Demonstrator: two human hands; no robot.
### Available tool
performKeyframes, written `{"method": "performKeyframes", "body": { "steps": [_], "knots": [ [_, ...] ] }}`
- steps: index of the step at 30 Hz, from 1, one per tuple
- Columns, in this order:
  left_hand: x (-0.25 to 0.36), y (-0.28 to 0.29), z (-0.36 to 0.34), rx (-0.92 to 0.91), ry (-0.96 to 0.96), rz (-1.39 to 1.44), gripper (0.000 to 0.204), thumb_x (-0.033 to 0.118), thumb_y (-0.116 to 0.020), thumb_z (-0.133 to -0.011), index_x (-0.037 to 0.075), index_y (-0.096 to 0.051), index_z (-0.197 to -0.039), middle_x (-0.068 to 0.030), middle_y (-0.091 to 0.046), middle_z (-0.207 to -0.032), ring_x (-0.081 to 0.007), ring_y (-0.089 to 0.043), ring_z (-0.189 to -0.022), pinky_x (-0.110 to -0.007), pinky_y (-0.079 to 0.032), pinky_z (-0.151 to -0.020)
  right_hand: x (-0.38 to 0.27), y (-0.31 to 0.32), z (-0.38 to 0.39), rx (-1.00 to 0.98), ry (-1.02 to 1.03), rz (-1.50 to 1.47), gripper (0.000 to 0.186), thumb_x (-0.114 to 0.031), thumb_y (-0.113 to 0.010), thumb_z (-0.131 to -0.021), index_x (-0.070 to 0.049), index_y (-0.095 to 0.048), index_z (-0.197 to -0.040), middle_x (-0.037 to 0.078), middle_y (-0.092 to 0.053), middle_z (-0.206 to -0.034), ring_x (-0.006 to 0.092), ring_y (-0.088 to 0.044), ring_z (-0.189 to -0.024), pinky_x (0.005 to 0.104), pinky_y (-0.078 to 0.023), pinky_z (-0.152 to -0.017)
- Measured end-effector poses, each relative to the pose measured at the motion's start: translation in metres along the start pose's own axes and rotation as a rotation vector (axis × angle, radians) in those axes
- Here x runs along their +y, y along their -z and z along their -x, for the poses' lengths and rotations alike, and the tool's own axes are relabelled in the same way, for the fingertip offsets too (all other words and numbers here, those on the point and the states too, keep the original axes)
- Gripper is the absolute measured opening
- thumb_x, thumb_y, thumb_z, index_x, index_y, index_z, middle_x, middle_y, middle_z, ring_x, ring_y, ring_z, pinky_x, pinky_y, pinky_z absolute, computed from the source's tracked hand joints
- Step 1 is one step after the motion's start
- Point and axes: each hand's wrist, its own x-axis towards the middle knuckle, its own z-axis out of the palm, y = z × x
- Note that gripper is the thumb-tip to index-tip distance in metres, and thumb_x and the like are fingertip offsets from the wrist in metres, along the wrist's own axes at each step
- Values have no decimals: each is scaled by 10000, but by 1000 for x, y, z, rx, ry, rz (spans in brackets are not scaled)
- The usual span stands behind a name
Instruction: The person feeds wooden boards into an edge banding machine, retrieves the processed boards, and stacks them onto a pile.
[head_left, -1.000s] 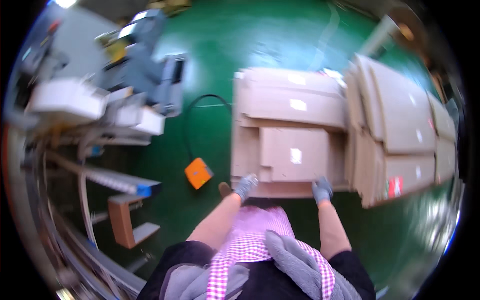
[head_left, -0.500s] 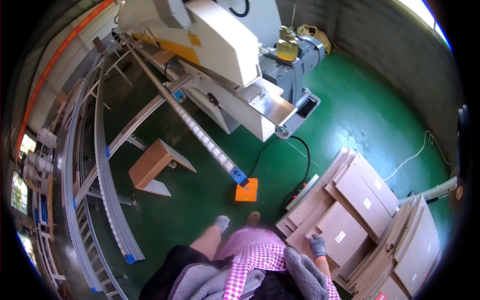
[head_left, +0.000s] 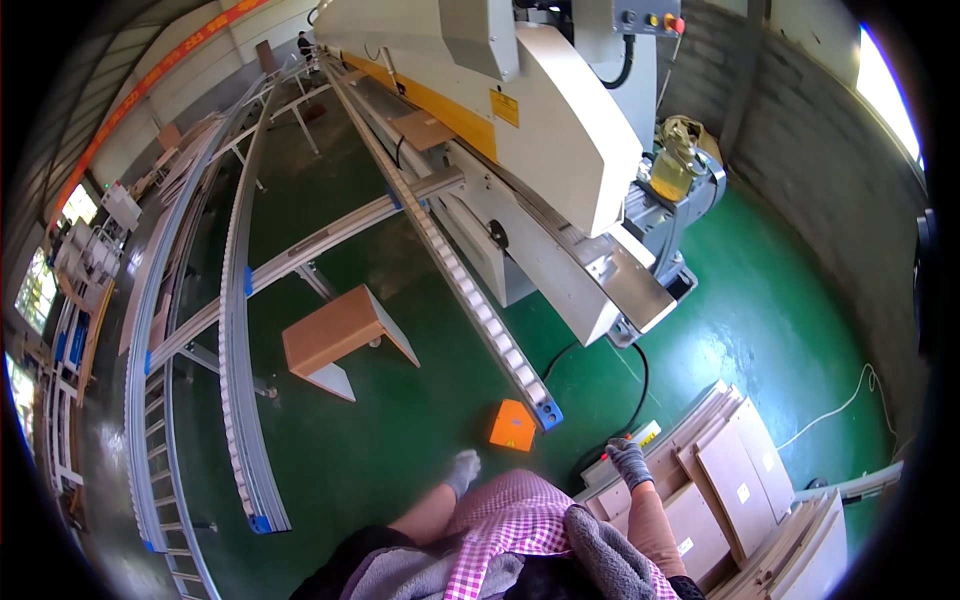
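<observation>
My right hand (head_left: 628,462), in a grey glove, has curled fingers at the red-tipped end of a grey control bar (head_left: 648,436) with a yellow patch, beside stacked panels (head_left: 730,455); exactly what it grips is unclear. My left hand (head_left: 462,470), also gloved, hangs loosely over the green floor with fingers apart and nothing visible in it. An orange box (head_left: 512,428) lies on the floor beyond my hands, near a black cable (head_left: 645,385).
A large white machine (head_left: 570,130) stands ahead. Long roller rails (head_left: 460,275) and metal frames (head_left: 150,450) run along the left. An L-shaped board piece (head_left: 335,335) is under them. A concrete wall (head_left: 800,150) is at right; a distant person (head_left: 303,45) stands beyond.
My view has swung left from the panel stacks toward the machine and rails. My right hand has moved from the panels up to the control bar; my left hand has left the panels.
</observation>
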Motion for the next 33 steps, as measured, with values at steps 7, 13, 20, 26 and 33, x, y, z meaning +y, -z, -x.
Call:
{"method": "performKeyframes", "body": {
  "steps": [7, 13, 20, 26, 33],
  "knots": [
    [271, -56, 35, 174, -438, 206, 463, 292, -453, -969, 33, -426, -1352, -115, -500, -1316, -222, -465, -1212, -317, -383, -1012, -48, -20, -66, -54, 6, -221, 287, -192, -602, -889, -8, -632, -1107, 67, -653, -874, 180, -605, -753, 303, -500, -695],
    [310, -109, -45, 567, -528, 221, 679, 448, -381, -978, -38, -258, -1435, -237, -339, -1451, -287, -335, -1351, -326, -253, -1124, -189, -24, -98, -169, -139, -610, 371, -290, -606, -904, -37, -587, -1174, 69, -637, -925, 188, -614, -784, 327, -516, -701],
    [328, -113, -25, 669, -568, 174, 659, 307, -509, -948, -89, -255, -1409, -284, -389, -1377, -356, -427, -1266, -362, -347, -1065, -292, -30, -168, -428, -35, -921, 704, -430, -560, -912, 23, -320, -1395, 233, -379, -1429, 399, -381, -1309, 470, -330, -1075],
    [339, -111, -6, 719, -674, -112, 610, 222, -523, -931, -121, -281, -1373, -320, -417, -1301, -415, -447, -1204, -404, -340, -1049, -347, -49, -226, -552, 48, -1143, 864, -502, -588, -878, -41, -169, -1477, 188, -192, -1530, 374, -205, -1399, 459, -218, -1130],
    [327, -106, -16, 710, -753, -134, 624, 231, -496, -939, -119, -235, -1385, -313, -384, -1337, -413, -395, -1250, -400, -291, -1083, -403, -86, -281, -463, 30, -1336, 933, -527, -641, -833, -103, -138, -1494, 171, -99, -1556, 388, -144, -1414, 487, -181, -1134]
  ]
}}
